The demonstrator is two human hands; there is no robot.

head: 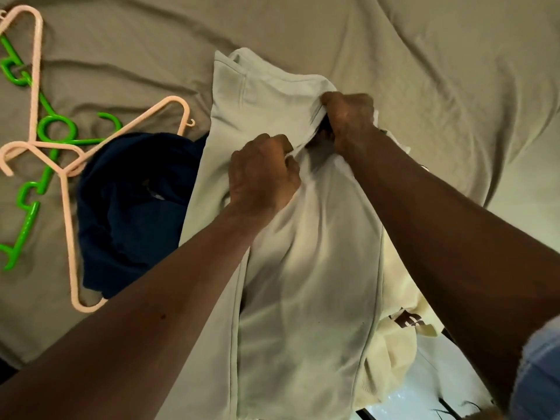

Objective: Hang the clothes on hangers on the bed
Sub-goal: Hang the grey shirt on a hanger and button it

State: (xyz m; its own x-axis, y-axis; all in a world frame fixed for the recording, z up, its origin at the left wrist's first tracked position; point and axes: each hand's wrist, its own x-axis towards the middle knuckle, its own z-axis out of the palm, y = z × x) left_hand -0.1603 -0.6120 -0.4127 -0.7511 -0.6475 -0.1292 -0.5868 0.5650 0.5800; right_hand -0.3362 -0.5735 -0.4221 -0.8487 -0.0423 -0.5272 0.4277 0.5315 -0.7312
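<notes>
Across the bed (439,71), a pale garment (309,283) draped lengthwise; off to its left, pink hangers (66,213) untouched; at the garment's opening, left hand (260,177) and right hand (348,122) both clenched on cloth; risks bunching or slipping loose under uneven pull.

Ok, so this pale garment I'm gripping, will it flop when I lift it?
Probably floppy: the pale garment bunches into soft creases where the left hand and right hand grip it. Likely a bit weighty for cloth, since it looks thick and drapes in broad folds. Unlikely to slip, as its surface looks matte.
</notes>
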